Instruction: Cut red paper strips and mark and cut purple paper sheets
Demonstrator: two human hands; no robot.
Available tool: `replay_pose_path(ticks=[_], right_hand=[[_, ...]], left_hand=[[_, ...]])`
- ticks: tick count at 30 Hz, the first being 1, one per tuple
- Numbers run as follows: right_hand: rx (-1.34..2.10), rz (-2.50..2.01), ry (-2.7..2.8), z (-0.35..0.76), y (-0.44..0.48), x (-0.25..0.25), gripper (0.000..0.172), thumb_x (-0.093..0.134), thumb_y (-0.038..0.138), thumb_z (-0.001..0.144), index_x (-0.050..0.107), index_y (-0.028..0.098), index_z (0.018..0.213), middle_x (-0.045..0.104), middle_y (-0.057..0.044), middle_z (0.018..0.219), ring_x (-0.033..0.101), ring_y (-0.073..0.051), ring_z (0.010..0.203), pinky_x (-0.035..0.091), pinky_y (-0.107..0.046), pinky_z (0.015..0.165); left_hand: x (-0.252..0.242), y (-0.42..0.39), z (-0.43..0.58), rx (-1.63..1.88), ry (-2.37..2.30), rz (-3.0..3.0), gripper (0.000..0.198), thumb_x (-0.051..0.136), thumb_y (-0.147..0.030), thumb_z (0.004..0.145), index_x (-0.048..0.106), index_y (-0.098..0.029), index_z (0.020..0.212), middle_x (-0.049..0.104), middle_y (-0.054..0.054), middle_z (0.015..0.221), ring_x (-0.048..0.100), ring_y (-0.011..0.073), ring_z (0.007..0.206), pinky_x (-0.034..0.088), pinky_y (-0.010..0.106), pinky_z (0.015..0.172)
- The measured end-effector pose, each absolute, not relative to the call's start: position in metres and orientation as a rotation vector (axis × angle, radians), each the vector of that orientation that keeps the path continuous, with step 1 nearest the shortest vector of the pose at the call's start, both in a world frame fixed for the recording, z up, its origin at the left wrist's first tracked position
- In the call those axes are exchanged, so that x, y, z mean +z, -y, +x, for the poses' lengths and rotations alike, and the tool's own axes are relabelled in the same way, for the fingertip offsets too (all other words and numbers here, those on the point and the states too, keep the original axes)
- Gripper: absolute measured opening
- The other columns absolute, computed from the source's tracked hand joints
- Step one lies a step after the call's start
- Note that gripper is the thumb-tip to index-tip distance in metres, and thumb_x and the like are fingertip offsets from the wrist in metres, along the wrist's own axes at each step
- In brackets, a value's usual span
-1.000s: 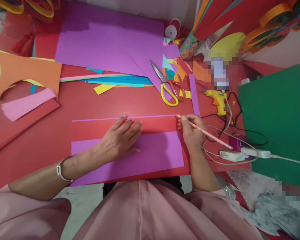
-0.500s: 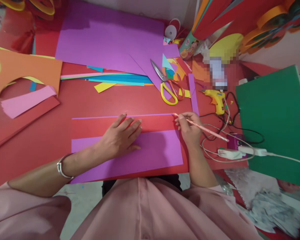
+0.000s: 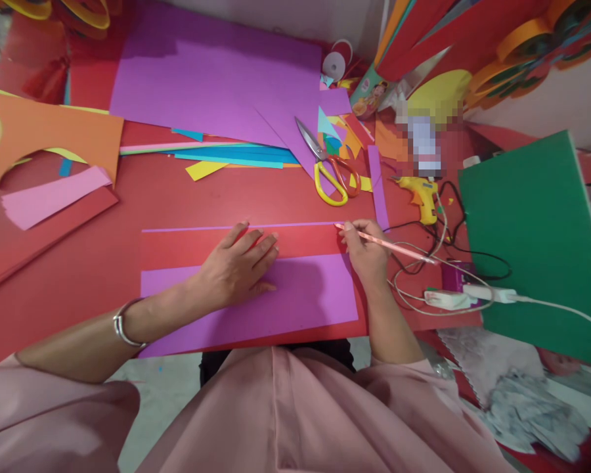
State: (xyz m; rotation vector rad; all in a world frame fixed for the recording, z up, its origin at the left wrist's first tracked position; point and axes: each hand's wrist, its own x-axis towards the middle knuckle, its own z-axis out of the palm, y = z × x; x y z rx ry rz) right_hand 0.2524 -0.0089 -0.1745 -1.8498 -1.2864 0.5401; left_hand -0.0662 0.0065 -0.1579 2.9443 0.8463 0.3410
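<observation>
My left hand [image 3: 239, 266] lies flat with fingers spread over a red paper strip [image 3: 177, 248] and the purple sheet [image 3: 295, 289] around it. A narrow purple edge shows along the strip's far side. In my right hand [image 3: 367, 253] is a pink pencil [image 3: 398, 249], pinched near its tip, which rests at the right part of that narrow purple edge. Scissors [image 3: 331, 180] with one yellow and one red handle lie beyond my right hand, blades pointing away.
A large purple sheet [image 3: 217, 72] and blue strips [image 3: 236, 154] lie at the back. Orange paper [image 3: 88, 131] and pink strips [image 3: 54, 197] are left. To the right are a yellow glue gun [image 3: 423, 197], tangled cords and a green board [image 3: 536, 249].
My right hand and the pencil have moved slightly left along the narrow purple edge. My left hand stays in place on the paper.
</observation>
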Motion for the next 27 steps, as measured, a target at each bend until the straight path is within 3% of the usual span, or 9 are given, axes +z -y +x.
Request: replay_pose_path(ticks=[27], right_hand=[[0.575,-1.814,1.259,0.2514,0.0087,-0.1713,0.039,0.071,0.061,0.096,0.069,0.023,0.09,0.076,0.0,0.077,0.069,-0.016,0.067,0.051,-0.028,0.062]], left_hand=[[-0.1567,-0.0073,-0.0653,0.351,-0.847,2.91,0.057,0.074,-0.057,0.095,0.072,-0.019,0.138,0.066,0.017,0.152,0.063,0.0403,0.134,0.042,0.065,0.124]])
